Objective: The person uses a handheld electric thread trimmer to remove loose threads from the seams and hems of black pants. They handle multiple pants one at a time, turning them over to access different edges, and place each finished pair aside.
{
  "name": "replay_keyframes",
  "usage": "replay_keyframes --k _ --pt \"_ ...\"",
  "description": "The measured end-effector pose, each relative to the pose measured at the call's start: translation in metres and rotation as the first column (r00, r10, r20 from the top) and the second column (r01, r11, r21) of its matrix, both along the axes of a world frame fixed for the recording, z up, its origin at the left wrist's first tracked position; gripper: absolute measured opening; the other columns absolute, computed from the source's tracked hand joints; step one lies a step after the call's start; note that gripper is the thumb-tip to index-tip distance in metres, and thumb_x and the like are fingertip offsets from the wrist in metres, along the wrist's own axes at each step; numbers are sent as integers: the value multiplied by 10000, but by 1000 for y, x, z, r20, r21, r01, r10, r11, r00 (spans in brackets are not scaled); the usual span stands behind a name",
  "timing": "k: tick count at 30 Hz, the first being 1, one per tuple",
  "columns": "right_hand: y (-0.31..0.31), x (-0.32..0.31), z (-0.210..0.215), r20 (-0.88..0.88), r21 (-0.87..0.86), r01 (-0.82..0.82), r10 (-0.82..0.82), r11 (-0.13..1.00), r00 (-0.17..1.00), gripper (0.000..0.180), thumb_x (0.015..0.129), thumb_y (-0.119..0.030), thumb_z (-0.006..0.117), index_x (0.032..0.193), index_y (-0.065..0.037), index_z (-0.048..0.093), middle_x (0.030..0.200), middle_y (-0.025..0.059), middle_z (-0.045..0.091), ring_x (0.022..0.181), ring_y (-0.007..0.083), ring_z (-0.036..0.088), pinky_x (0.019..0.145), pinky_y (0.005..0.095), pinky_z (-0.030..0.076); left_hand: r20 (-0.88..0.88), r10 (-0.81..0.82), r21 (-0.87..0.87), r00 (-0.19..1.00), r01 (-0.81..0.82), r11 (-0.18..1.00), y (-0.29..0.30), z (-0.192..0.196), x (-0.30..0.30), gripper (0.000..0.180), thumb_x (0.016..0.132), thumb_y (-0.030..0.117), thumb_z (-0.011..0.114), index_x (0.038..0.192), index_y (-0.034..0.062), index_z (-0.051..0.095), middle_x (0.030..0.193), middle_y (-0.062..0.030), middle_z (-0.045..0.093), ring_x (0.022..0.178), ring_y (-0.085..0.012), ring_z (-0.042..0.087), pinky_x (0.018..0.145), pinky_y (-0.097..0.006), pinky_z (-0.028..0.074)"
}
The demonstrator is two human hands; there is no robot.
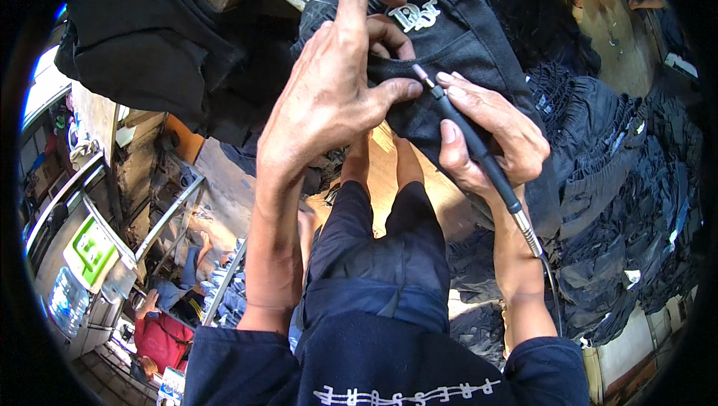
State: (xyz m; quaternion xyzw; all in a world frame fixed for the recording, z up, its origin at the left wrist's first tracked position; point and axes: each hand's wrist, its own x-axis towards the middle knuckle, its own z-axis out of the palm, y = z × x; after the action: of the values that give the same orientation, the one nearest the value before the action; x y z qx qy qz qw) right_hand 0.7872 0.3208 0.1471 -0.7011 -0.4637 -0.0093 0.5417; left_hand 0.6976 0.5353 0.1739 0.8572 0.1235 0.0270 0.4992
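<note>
A dark denim-like garment [473,53] is spread in front of me, with a pale lettered emblem [415,16] on its far part. My left hand [323,92] grips a curved, pocket-like edge of it, fingers bent over the cloth and thumb on the near side. Like a pen, a slim black rotary grinding tool [476,146] sits in my right hand [502,131]. Its small pinkish tip [420,72] points at the cloth close to my left thumb; whether it touches cannot be told. A thin cable [552,286] trails from the tool's near end.
Heaps of dark garments [606,204] fill the right side. More black cloth [142,47] lies at the far left. Lower left, a person in a red top [161,342] sits beyond metal rails [170,208], near a green-and-white box [91,251] and a large clear bottle [67,301].
</note>
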Motion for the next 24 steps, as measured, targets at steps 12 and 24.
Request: replay_keyframes --k 12,24 --pt "4 -1 -3 13 -35 -37 37 999 999 268 865 -16 777 1104 106 776 1031 300 811 1010 404 832 933 442 674 -64 7 -49 998 -10 999 -1 -5 -3 796 799 -63 838 1469 39 422 980 -86 757 970 -192 750 950 -347 592" --pt "3 0 -8 24 -9 -24 24 1000 999 269 841 6 764 1081 125 768 993 292 811 993 410 834 916 450 681 -151 -27 -265 988 -14 964 -4 28 16 679 855 14 827 1390 27 409 975 -89 720 960 -186 698 956 -350 509"
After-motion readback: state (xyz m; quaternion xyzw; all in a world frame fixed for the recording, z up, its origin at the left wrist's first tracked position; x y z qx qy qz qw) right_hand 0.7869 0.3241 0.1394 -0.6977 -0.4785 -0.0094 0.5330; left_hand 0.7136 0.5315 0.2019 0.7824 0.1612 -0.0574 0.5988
